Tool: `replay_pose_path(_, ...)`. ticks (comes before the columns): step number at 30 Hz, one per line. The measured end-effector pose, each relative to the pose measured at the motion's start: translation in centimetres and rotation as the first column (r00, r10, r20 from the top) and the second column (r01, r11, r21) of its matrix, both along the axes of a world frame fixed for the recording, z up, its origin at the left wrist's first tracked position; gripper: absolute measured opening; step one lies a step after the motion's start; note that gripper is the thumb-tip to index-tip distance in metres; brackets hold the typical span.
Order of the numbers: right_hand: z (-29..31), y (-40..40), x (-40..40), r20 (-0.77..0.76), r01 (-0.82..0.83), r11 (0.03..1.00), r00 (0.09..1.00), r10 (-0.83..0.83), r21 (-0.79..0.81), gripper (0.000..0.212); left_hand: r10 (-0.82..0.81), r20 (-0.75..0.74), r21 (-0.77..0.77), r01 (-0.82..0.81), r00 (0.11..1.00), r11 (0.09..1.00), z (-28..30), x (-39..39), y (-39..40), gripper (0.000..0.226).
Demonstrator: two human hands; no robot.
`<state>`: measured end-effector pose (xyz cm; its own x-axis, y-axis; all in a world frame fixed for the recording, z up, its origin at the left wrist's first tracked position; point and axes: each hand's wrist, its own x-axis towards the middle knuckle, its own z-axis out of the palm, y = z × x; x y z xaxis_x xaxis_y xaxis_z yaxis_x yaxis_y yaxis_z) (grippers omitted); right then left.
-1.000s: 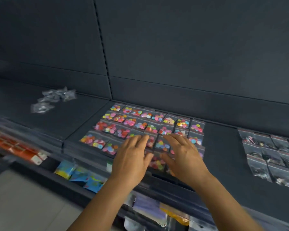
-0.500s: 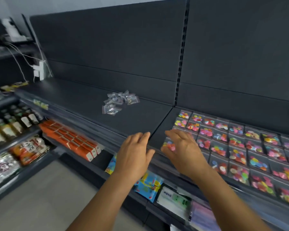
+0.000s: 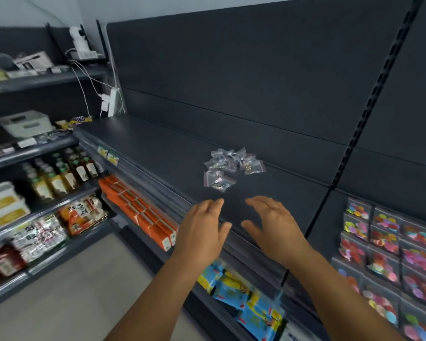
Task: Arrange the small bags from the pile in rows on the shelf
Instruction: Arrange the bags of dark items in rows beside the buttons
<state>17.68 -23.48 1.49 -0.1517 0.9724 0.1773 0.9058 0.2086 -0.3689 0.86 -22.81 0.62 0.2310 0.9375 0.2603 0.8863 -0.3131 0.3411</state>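
A loose pile of small clear bags (image 3: 233,167) with tiny metallic pieces lies on the dark shelf (image 3: 158,148), toward its back. My left hand (image 3: 202,227) and my right hand (image 3: 273,222) hover side by side over the shelf's front edge, just short of the pile. Both have straight, relaxed fingers and hold nothing. Rows of small bags with colourful discs (image 3: 389,247) lie on the neighbouring shelf section at the right.
Orange boxes (image 3: 138,207) and blue packets (image 3: 241,299) fill the shelves below. At the left stands another rack with bottles (image 3: 62,173) and snack packs (image 3: 81,215). A power strip with cables (image 3: 110,102) hangs by the shelf's left end.
The view has swung left from the colourful rows to the clear-bag pile. Both hands moved left with it, staying open and apart.
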Motion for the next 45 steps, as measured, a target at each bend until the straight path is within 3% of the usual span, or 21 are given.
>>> replay_pose_path(9,-1.7,12.2,-1.9,-0.068,0.009,0.994,0.998,-0.016,-0.106,0.055,0.075,0.016,-0.112,-0.073,0.997,0.991,-1.4,-2.1,11.8,0.057)
replay_pose_path(18,-3.1,18.9,-3.2,-0.022,0.176,0.942,0.982,-0.190,-0.285,0.062,0.221,0.001,-0.140,-0.218,0.975,0.966,-3.8,-1.7,18.6,0.047)
replay_pose_path(21,-2.9,20.0,-3.7,-0.077,0.228,0.901,0.959,-0.274,-0.369,0.055,0.238,0.103,-0.155,-0.221,0.966,0.963,-4.2,-1.7,19.6,0.027)
replay_pose_path(24,-2.4,20.6,-3.7,-0.147,0.236,0.869,0.933,-0.328,-0.435,0.031,0.203,0.256,-0.173,-0.162,0.945,0.972,-4.2,-2.0,20.3,0.013)
replay_pose_path(27,-2.3,20.5,-3.5,-0.292,0.243,0.867,0.873,-0.391,-0.434,0.011,0.144,0.442,-0.195,-0.062,0.885,0.979,-3.5,-2.0,20.4,0.010)
replay_pose_path(30,-2.2,19.6,-3.3,-0.461,0.261,0.868,0.762,-0.454,-0.422,0.013,0.131,0.582,-0.219,0.001,0.802,0.976,-2.7,-2.1,20.4,0.015)
replay_pose_path(32,-2.2,19.2,-3.4,-0.432,0.311,0.860,0.764,-0.480,-0.405,0.008,0.141,0.642,-0.234,0.017,0.754,0.972,-2.5,-2.2,20.6,0.019)
replay_pose_path(35,-2.6,18.9,-4.3,-0.253,0.402,0.834,0.821,-0.511,-0.379,0.025,0.137,0.687,-0.250,0.055,0.713,0.967,-2.4,-3.0,20.7,0.016)
replay_pose_path(38,-2.6,18.7,-5.4,-0.225,0.451,0.822,0.811,-0.540,-0.348,0.013,0.110,0.694,-0.252,0.097,0.711,0.963,-2.1,-3.9,20.3,0.013)
replay_pose_path(40,-2.5,18.5,-5.6,-0.340,0.446,0.825,0.760,-0.554,-0.348,0.003,0.082,0.708,-0.247,0.137,0.702,0.959,-1.8,-4.4,20.1,0.013)
replay_pose_path(45,-0.9,16.5,-5.9,-0.700,0.376,0.870,0.526,-0.483,-0.318,0.010,0.057,0.749,-0.232,0.180,0.661,0.956,-1.0,-5.0,19.7,0.010)
